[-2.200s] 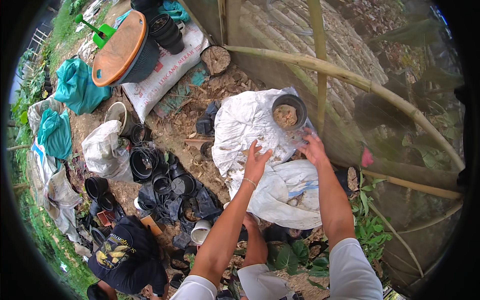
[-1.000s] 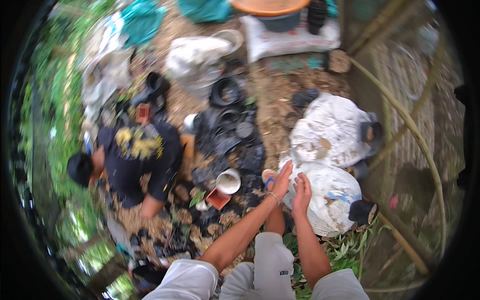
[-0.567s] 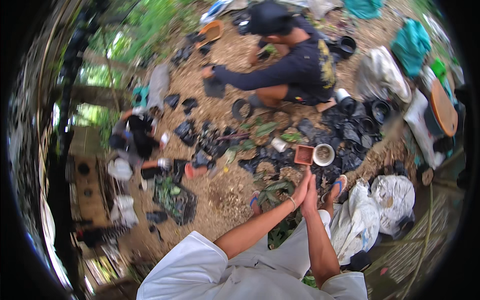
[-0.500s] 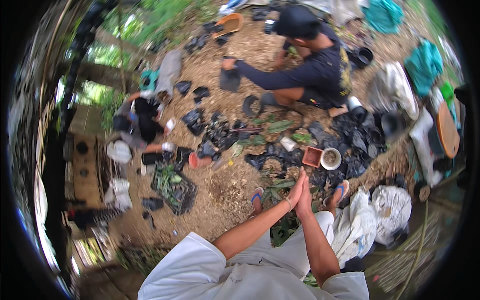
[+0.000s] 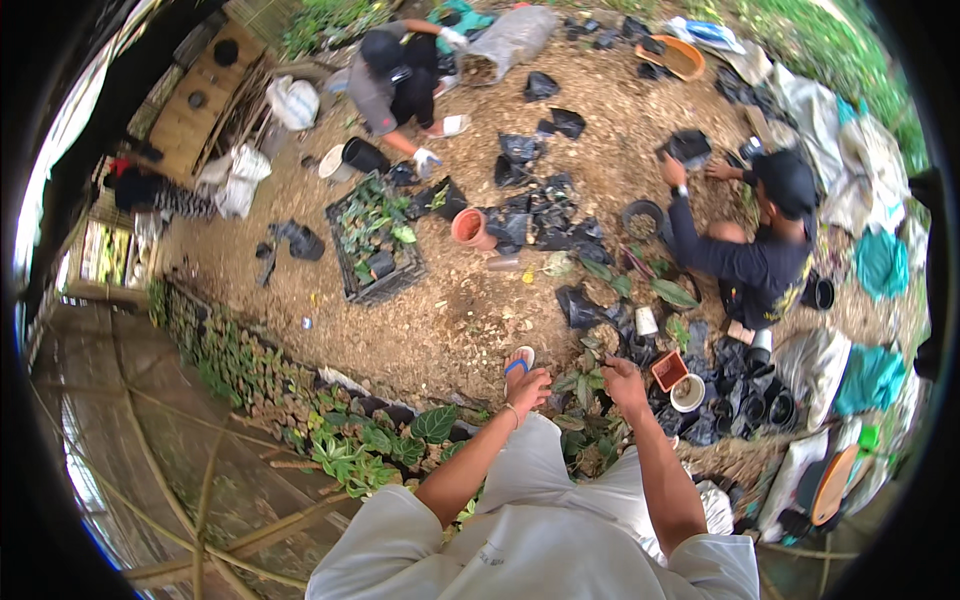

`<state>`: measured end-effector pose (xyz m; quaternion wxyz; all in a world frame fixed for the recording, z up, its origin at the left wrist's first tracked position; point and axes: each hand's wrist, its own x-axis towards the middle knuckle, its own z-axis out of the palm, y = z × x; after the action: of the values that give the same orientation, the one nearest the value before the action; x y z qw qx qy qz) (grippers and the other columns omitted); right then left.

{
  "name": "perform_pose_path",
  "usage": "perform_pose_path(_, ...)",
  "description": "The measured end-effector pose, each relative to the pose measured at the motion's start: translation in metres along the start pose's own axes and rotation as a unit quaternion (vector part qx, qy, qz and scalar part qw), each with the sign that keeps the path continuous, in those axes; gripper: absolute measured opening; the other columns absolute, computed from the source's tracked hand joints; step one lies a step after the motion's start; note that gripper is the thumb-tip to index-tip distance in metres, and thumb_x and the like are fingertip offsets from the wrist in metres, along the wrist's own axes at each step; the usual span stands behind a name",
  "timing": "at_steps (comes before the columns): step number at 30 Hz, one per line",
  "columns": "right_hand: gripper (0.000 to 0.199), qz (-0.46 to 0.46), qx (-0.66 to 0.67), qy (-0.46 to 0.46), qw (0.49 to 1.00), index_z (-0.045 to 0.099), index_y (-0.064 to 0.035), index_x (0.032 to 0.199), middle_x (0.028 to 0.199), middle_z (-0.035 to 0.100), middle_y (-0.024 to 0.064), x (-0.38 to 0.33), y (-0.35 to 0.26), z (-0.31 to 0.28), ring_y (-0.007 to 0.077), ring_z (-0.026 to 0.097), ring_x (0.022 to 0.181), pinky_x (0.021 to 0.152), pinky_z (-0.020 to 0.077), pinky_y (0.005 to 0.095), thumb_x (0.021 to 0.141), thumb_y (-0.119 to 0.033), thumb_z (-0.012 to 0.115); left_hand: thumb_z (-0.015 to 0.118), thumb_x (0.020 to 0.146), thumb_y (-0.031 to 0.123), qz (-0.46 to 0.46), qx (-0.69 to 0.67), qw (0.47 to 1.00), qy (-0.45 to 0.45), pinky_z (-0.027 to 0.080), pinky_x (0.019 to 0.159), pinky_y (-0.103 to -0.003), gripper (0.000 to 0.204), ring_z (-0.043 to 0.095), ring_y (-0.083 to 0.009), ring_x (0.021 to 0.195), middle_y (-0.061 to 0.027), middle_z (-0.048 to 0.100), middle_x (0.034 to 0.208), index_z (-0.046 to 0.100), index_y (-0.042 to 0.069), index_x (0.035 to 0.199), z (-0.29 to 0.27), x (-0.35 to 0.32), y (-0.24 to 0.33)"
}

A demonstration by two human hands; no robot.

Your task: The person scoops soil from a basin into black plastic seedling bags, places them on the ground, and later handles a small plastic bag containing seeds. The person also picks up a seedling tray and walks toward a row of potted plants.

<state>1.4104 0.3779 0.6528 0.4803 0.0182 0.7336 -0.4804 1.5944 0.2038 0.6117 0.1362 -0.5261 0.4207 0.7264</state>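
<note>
My left hand (image 5: 528,388) hovers over my left sandal (image 5: 519,360), its fingers loosely curled, with nothing visible in it. A short gap away, my right hand (image 5: 625,386) is held with bent fingers and also shows nothing in its grasp. Between and below the two hands is a leafy plant (image 5: 578,382). Just right of my right hand stand a square terracotta-coloured pot (image 5: 669,371) and a round white pot (image 5: 687,393). Black plastic bags (image 5: 730,385) lie around these pots.
A black crate of plants (image 5: 385,280) stands ahead on the left, beside an orange pot (image 5: 472,229). One co-worker in dark clothes (image 5: 755,255) crouches at right holding a black pot (image 5: 687,148). Another, gloved (image 5: 395,85), squats at far left near a sack (image 5: 510,45).
My hands have parted from a palms-together position and their fingers have curled. The view has swung left, so the surroundings sit further right. The co-worker at right still handles a black container.
</note>
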Motion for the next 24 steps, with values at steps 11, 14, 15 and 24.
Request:
perform_pose_path(11, 0.047, 0.024, -0.215, -0.147, 0.965, 0.061, 0.0001, 0.134, 0.104, 0.074, 0.008, 0.029, -0.086, 0.233, 0.0162, 0.069, 0.089, 0.081, 0.0544, 0.0318, 0.093, -0.022, 0.072, 0.061, 0.102, 0.037, -0.011, -0.181, 0.983, -0.012, 0.053, 0.09, -0.034, 0.048, 0.069, -0.019, 0.105, -0.0057, 0.069, 0.129, 0.056, 0.013, 0.143, -0.21, 0.005, 0.006)
perform_pose_path(14, 0.05, -0.014, -0.278, -0.169, 0.945, 0.066, -0.0026, 0.132, 0.109, 0.075, 0.0178, 0.027, -0.117, 0.273, 0.0236, 0.072, 0.098, 0.088, 0.0545, 0.0338, 0.092, -0.032, 0.069, 0.06, 0.103, 0.039, -0.009, -0.2, 0.978, 0.059, 0.053, 0.096, -0.036, 0.052, 0.067, -0.0208, 0.11, -0.0082, 0.067, 0.131, 0.053, 0.012, 0.147, -0.289, -0.02, 0.003)
perform_pose_path(15, 0.051, -0.024, -0.281, -0.18, 0.942, 0.066, -0.0029, 0.132, 0.111, 0.075, 0.019, 0.028, -0.129, 0.284, 0.0255, 0.072, 0.101, 0.09, 0.0542, 0.0347, 0.092, -0.033, 0.069, 0.058, 0.104, 0.039, -0.033, -0.203, 0.974, 0.094, 0.052, 0.098, -0.037, 0.054, 0.066, -0.0219, 0.113, -0.0096, 0.066, 0.134, 0.05, 0.011, 0.15, -0.313, -0.029, 0.002)
perform_pose_path(24, 0.047, -0.105, -0.268, -0.187, 0.939, 0.065, -0.0027, 0.132, 0.113, 0.073, 0.0125, 0.059, -0.236, 0.369, 0.0193, 0.068, 0.097, 0.085, 0.0534, 0.0331, 0.094, -0.03, 0.07, 0.052, 0.108, 0.031, -0.114, -0.265, 0.931, 0.225, 0.053, 0.096, -0.038, 0.051, 0.065, -0.0243, 0.11, -0.012, 0.065, 0.133, 0.046, 0.008, 0.153, -0.414, -0.059, -0.033)
